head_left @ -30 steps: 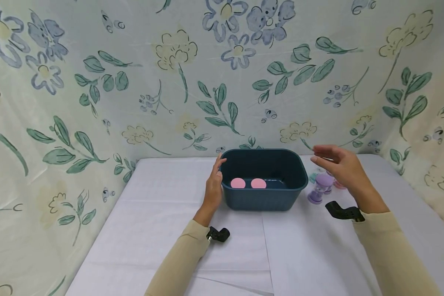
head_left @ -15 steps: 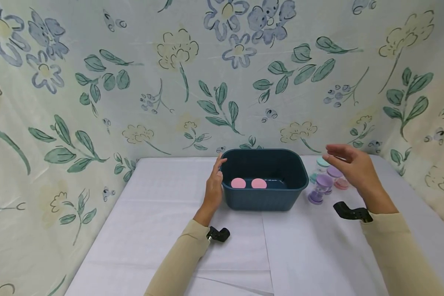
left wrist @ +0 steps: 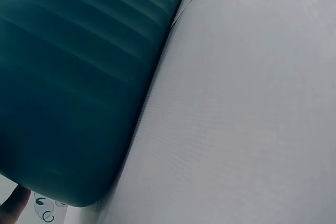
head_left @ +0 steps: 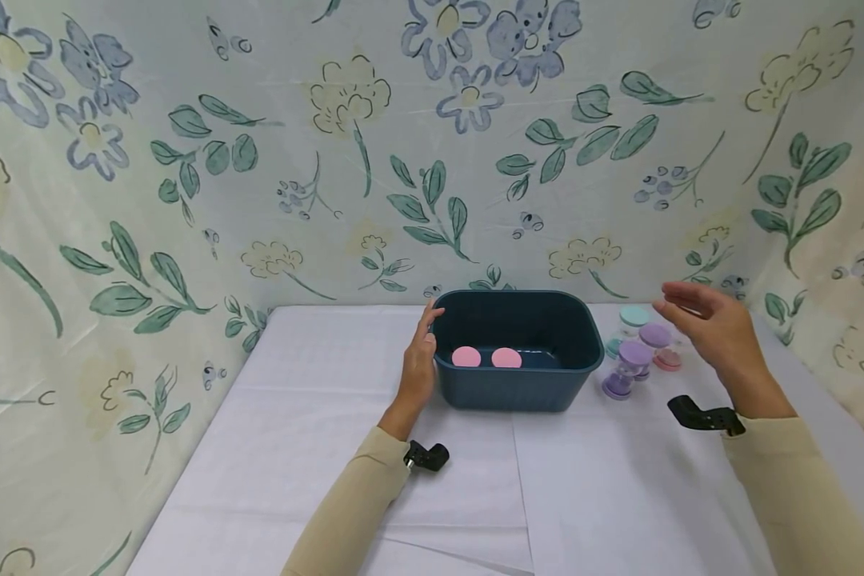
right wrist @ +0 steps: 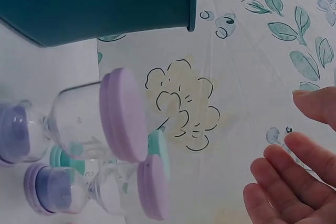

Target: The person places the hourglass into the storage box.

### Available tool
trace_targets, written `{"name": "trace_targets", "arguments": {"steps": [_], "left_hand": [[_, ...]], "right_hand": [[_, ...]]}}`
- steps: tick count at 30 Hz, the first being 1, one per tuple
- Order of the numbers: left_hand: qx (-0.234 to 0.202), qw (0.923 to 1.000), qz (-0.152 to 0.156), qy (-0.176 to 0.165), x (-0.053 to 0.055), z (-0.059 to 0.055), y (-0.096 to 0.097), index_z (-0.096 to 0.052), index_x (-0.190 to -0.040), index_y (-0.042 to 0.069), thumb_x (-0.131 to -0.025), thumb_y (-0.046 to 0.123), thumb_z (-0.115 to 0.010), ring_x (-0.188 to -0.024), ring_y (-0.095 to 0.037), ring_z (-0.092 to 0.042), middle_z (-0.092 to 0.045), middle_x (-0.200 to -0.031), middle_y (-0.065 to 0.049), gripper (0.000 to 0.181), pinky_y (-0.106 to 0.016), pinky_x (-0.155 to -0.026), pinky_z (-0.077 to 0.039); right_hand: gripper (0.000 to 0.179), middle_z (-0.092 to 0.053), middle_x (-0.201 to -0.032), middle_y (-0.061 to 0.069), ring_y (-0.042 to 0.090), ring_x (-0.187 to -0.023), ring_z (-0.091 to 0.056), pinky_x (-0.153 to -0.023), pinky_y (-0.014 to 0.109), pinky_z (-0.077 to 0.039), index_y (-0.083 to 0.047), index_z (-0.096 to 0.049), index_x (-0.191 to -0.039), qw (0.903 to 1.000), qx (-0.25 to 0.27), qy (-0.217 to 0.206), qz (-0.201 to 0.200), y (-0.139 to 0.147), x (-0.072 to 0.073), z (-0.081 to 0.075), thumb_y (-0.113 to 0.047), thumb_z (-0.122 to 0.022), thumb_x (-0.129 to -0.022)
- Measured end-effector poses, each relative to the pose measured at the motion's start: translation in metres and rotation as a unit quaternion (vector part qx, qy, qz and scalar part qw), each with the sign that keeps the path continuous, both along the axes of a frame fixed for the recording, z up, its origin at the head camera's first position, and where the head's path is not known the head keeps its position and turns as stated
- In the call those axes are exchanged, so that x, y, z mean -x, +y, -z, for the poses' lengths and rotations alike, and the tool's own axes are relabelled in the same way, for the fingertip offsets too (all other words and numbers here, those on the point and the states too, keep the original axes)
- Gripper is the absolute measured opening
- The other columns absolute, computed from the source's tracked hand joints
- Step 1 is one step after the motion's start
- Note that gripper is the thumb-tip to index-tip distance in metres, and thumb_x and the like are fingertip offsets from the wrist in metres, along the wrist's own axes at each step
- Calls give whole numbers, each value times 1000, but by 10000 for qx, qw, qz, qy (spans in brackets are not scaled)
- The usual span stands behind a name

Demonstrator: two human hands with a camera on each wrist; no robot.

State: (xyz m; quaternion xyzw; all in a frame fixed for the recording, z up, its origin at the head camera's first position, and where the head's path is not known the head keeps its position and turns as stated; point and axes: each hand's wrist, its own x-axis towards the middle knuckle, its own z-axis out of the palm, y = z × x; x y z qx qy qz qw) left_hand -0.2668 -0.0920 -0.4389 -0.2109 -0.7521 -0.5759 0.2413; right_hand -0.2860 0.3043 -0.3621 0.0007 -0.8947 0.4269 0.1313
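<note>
A dark teal bin (head_left: 518, 392) stands on the table, with two round pink caps (head_left: 466, 357) showing inside it. My left hand (head_left: 418, 364) rests along the bin's left wall, fingers extended up to the rim. Just right of the bin stand several small hourglasses: a purple hourglass (head_left: 625, 370) in front, another purple one (head_left: 654, 336) behind it, a mint-green one (head_left: 634, 316) at the back, and one with a pink base (head_left: 667, 360), partly hidden. My right hand (head_left: 716, 328) hovers right of them, holding nothing, its fingers slightly bent and thumb apart.
A white cloth (head_left: 317, 424) with fold lines covers the table. Behind and at both sides hangs a floral-patterned curtain (head_left: 374, 200). Each wrist wears a black camera mount (head_left: 706, 418).
My right hand has moved steadily right, away from the bin, uncovering the hourglasses behind it. The left hand keeps its place at the bin, and the bin has not moved.
</note>
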Motion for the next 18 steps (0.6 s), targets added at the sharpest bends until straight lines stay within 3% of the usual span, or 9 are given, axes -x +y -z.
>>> {"name": "trace_targets", "arguments": {"steps": [2, 4, 7, 11, 18], "left_hand": [[-29, 10000, 10, 12, 1, 1, 0, -37, -141, -7, -97, 6, -27, -145, -35, -19, -23, -157, -15, 48, -57, -112, -22], [-60, 10000, 30, 34, 2, 1, 0, -37, -141, -7, -97, 7, -27, -145, -35, -19, -23, -157, -17, 47, -58, -112, -21], [-87, 9999, 53, 61, 2, 2, 0, -37, -141, -7, -97, 7, -27, -145, -35, -19, -23, -156, -21, 47, -58, -112, -21], [-48, 10000, 31, 34, 2, 1, 0, -37, -141, -7, -96, 5, -26, -145, -35, -19, -23, -155, -23, 48, -60, -110, -22], [-43, 9999, 0, -129, 2, 1, 1, -37, -142, -5, -95, 4, -26, -145, -33, -19, -22, -157, -17, 49, -60, -110, -23]], "right_hand": [[66, -49, -141, 17, 36, -126, -48, -86, 13, -47, -10, -47, -141, 10000, 0, 0, 26, 3, 1, 1, -50, -59, -90], [66, -49, -140, 17, 35, -124, -49, -77, 5, -44, -10, -47, -141, 10000, 4, -7, 54, 7, 1, 3, -50, -59, -89], [68, -48, -141, 18, 36, -126, -48, -93, 23, -47, -11, -46, -143, 9998, 48, -96, 143, 10, 1, 5, -51, -58, -89], [71, -43, -145, 18, 40, -131, -42, -103, 56, -36, -11, -42, -145, 9991, 193, -232, 301, 13, 2, 8, -53, -56, -90], [72, -37, -150, 18, 41, -136, -35, -103, 59, -34, -12, -41, -146, 9979, 297, -292, 489, 19, 6, 13, -54, -57, -89]]}}
